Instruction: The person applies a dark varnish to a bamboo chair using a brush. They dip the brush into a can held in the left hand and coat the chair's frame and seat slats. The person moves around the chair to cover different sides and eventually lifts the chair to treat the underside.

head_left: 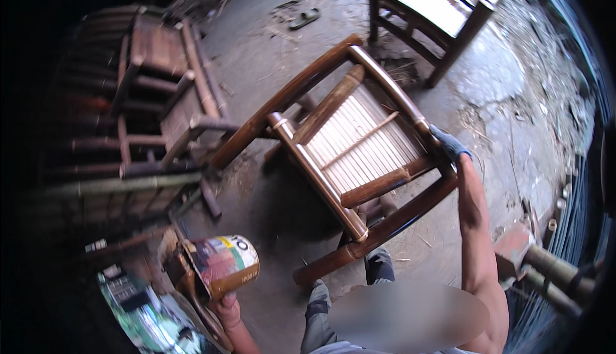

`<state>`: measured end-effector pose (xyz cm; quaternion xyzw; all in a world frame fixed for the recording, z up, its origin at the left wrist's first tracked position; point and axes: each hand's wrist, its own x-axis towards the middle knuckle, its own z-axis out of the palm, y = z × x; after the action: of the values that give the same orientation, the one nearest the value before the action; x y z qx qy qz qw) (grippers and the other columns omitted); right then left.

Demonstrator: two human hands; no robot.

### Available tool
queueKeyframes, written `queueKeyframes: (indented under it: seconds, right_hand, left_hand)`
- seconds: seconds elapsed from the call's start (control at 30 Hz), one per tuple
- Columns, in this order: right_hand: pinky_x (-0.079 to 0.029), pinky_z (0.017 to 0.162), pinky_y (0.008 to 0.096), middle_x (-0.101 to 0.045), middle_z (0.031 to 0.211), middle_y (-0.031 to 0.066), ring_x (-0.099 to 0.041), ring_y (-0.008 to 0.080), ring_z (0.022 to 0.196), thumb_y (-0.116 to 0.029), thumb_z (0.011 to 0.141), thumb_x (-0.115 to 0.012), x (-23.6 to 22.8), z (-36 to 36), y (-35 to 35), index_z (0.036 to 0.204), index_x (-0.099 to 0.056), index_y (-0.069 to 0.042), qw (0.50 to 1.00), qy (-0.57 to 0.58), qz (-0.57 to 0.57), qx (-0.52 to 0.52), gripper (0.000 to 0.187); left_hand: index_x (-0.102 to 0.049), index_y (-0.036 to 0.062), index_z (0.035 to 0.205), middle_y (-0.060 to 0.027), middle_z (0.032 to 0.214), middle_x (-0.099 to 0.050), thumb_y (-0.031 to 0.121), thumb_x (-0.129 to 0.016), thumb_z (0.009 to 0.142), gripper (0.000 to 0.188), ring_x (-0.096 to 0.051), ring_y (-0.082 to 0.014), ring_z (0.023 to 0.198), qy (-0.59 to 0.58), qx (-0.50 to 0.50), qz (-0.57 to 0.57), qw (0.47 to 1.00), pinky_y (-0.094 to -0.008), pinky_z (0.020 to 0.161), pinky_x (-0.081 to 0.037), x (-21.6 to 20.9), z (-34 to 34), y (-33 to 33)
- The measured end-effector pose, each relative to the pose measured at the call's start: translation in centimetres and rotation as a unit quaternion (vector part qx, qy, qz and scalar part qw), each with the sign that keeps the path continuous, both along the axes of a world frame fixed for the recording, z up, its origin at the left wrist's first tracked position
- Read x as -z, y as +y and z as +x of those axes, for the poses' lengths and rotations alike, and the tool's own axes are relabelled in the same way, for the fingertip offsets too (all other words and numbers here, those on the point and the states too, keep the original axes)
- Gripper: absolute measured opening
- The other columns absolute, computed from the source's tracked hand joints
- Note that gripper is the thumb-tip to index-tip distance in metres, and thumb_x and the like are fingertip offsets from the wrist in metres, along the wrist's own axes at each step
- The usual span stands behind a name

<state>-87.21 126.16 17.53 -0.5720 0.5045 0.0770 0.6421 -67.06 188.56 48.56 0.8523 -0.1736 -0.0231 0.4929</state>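
Observation:
A brown, glossy bamboo chair [324, 190] lies tipped over in front of me, its pale slatted panel [366, 133] facing up. My right hand [450, 143], in a blue-grey glove, is closed round the chair's frame at its right corner. Low on the left, my bare left hand [228, 309] holds a paint can [226, 264] from beneath. The can is tilted with its mouth to the left, and brown coating stains its rim and side. A curved brown edge shows beside that hand; I cannot make out what it belongs to.
Stacked bamboo chairs [160, 97] stand at the left. Another dark chair [417, 24] with a white seat is at the back right. A sandal [304, 19] lies on the concrete floor [256, 46]. Bamboo poles [558, 270] and a colourful printed bag [151, 315] lie at the sides.

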Motion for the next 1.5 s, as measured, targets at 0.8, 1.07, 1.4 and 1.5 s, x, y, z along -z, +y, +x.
queueKeyframes:
  seconds: [0.8, 1.07, 1.4, 1.5]
  right_hand:
    - [-0.048, 0.062, 0.0273, -0.060, 0.082, 0.0008, -0.059, 0.0112, 0.070, -0.023, 0.084, -0.071, -17.4, 4.5, 10.9, 0.103, -0.061, -0.006, 0.977, -0.128, 0.163, -0.058, 0.027]
    - [-0.048, 0.057, 0.0278, -0.060, 0.077, 0.0028, -0.059, 0.0129, 0.065, -0.023, 0.084, -0.071, -28.5, 2.6, 22.7, 0.098, -0.060, -0.005, 0.992, -0.086, 0.087, 0.003, 0.025]
    - [-0.054, 0.064, 0.0345, -0.067, 0.086, 0.0122, -0.066, 0.0213, 0.072, -0.029, 0.074, -0.080, -26.5, 5.5, 36.2, 0.106, -0.059, 0.004, 0.997, -0.018, -0.066, -0.035, 0.050]
    - [-0.054, 0.069, 0.0363, -0.068, 0.090, 0.0169, -0.068, 0.0239, 0.079, -0.034, 0.071, -0.079, -28.8, 9.1, 40.8, 0.107, -0.057, 0.006, 0.995, -0.004, -0.065, -0.076, 0.058]
  left_hand:
    - [-0.051, 0.0006, 0.134, -0.0095, 0.129, -0.057, 0.049, -0.080, 0.075, 0.082, -0.055, -0.0244, 0.117, 0.081, -0.185, 0.018, 0.979, -0.0380, 0.102, -0.042, -11.0, -4.7, -5.5]
    - [-0.062, -0.0012, 0.123, -0.0095, 0.129, -0.061, 0.053, -0.072, 0.081, 0.070, -0.058, -0.0228, 0.113, 0.028, -0.236, 0.055, 0.970, -0.0374, 0.100, -0.044, -14.6, -8.6, 8.5]
    - [-0.061, -0.0006, 0.124, -0.0099, 0.126, -0.062, 0.054, -0.076, 0.078, 0.073, -0.059, -0.0226, 0.111, 0.013, -0.297, 0.031, 0.954, -0.0365, 0.098, -0.044, -16.0, -14.3, 15.1]
    - [-0.050, -0.0001, 0.136, -0.0129, 0.131, -0.058, 0.056, -0.079, 0.074, 0.088, -0.056, -0.0254, 0.117, 0.026, -0.292, 0.029, 0.956, -0.0388, 0.099, -0.044, -17.8, -15.1, 15.9]
